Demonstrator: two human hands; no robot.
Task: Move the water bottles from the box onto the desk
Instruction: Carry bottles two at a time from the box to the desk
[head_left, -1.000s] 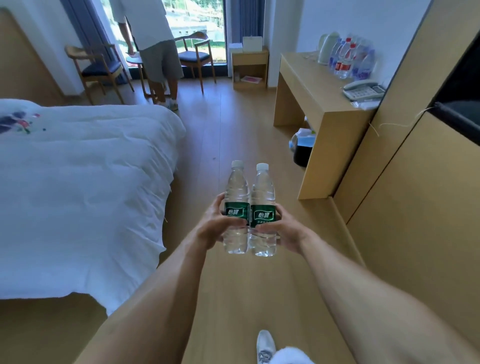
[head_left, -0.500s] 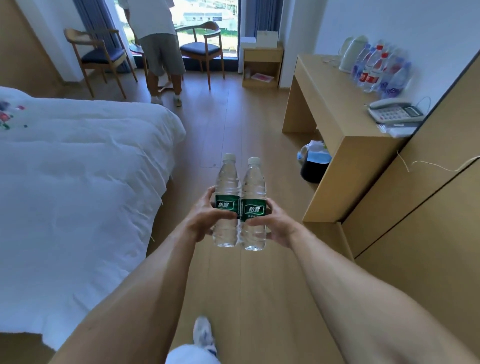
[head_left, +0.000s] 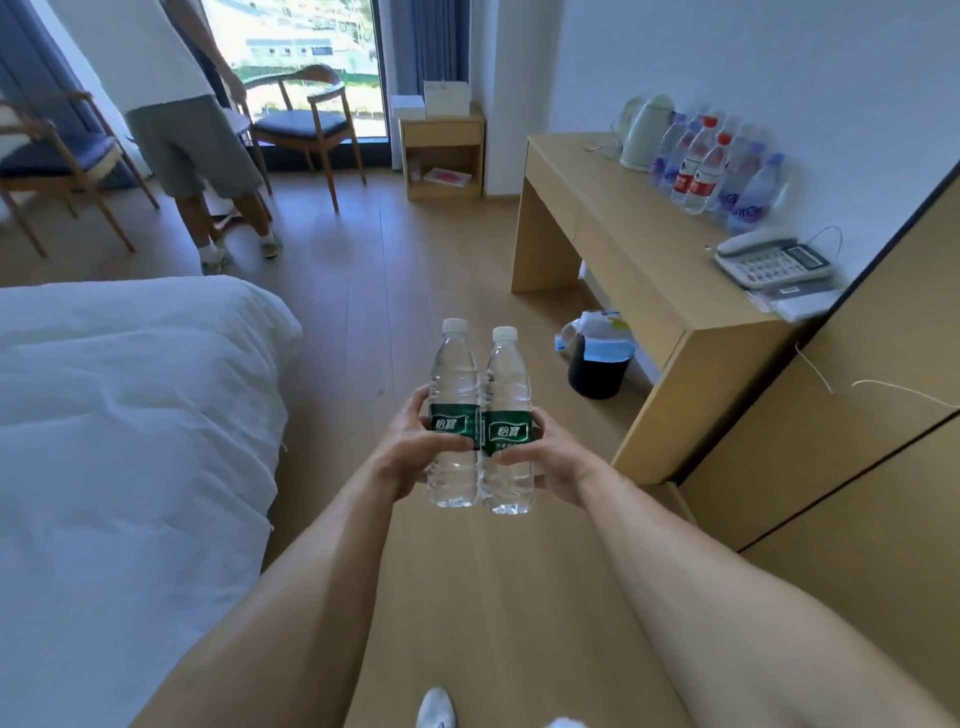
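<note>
1. The left hand (head_left: 410, 452) was curled around the left water bottle (head_left: 453, 415), holding it upright.
2. The right hand (head_left: 550, 457) was curled around the right water bottle (head_left: 508, 423), also upright.
3. The two bottles touched side by side, up in the air over the wooden floor (head_left: 415, 260).
4. The desk (head_left: 623, 249) stood ahead on the right, with more bottles (head_left: 711, 171) near the wall.
5. A white bed (head_left: 130, 415) was on the left.

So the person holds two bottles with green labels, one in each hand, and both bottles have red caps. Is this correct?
Not quite: the head view shows white caps on both. The left hand holds one green-labelled bottle and the right hand the other.
</note>
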